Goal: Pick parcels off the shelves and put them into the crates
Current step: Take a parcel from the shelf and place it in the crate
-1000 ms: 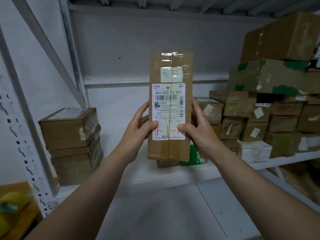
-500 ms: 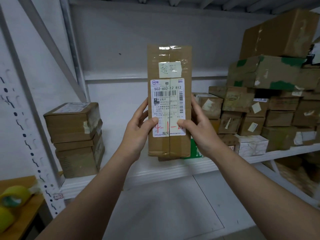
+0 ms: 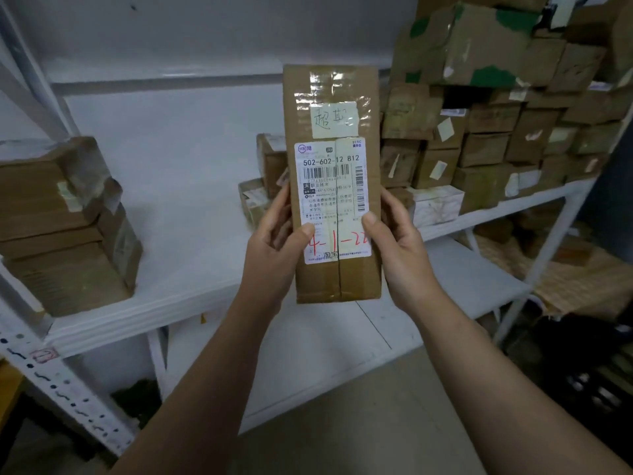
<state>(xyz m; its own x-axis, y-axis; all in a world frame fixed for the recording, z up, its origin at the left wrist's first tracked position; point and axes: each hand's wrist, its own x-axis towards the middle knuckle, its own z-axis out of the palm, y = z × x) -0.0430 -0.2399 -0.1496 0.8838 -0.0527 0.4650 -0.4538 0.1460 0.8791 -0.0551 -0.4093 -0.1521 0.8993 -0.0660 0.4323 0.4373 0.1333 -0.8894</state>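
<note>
since half a second ago the stack of taped cardboard boxes [image 3: 65,228] has slid toward the left edge and the white metal shelf [image 3: 191,241] sits higher. the left hand [image 3: 274,248] still clasps the tall parcel [image 3: 334,186], upright in front of the shelf, with the right hand [image 3: 400,248] opposite, fingers [image 3: 281,207] curled round its long edges (thumbs on the glossy label [image 3: 329,200]). scuffed brown boxes [image 3: 496,138] pile up at right.

The parcel [image 3: 322,282] carries a white label [image 3: 334,200] printed "502-602-12 812" above barcodes. Low on the label, red handwriting reads "4-1-22". Just above the label, a pale slip [image 3: 335,122] bears two handwritten Chinese characters. The label's small print is unreadable.
</note>
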